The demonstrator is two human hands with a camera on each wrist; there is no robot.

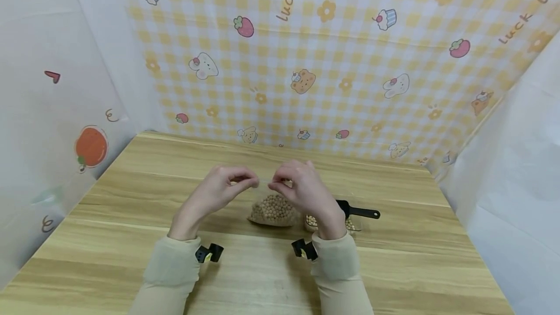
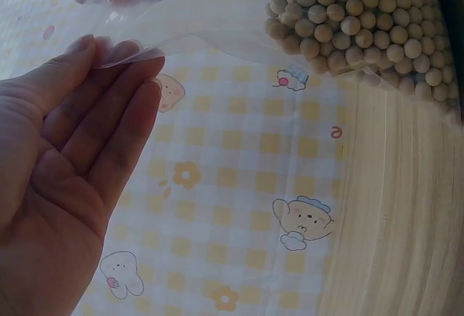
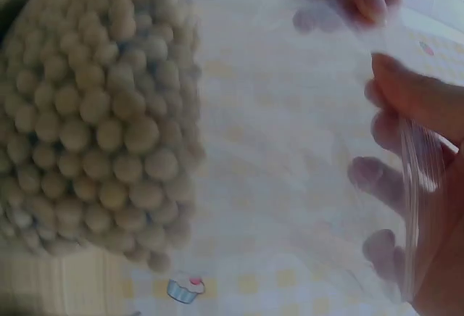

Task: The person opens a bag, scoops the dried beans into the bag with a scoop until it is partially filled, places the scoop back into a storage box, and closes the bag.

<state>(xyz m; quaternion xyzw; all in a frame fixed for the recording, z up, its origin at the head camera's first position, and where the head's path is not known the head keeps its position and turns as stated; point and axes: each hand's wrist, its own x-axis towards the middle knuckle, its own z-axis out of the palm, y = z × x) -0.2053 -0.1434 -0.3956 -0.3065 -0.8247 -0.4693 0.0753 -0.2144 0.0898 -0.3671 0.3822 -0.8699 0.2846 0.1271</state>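
A clear plastic bag (image 1: 274, 212) stands on the table, its lower part full of small round beige balls (image 3: 94, 135). My left hand (image 1: 213, 192) pinches one side of the bag's top edge between thumb and fingers, which the left wrist view shows closely. The other side of that edge is pinched by my right hand (image 1: 306, 194). In the right wrist view several right fingers (image 3: 377, 175) show through the film. Between the balls and my hands the upper film is stretched and see-through. Whether the mouth is sealed I cannot tell.
Behind my right wrist sits a clear box (image 1: 311, 222) holding more beige balls, partly hidden. A black scoop (image 1: 363, 212) rests in it, handle pointing right. The wooden table (image 1: 253, 281) meets a yellow checked cloth (image 1: 271, 52) at the back, with white sheets on both sides.
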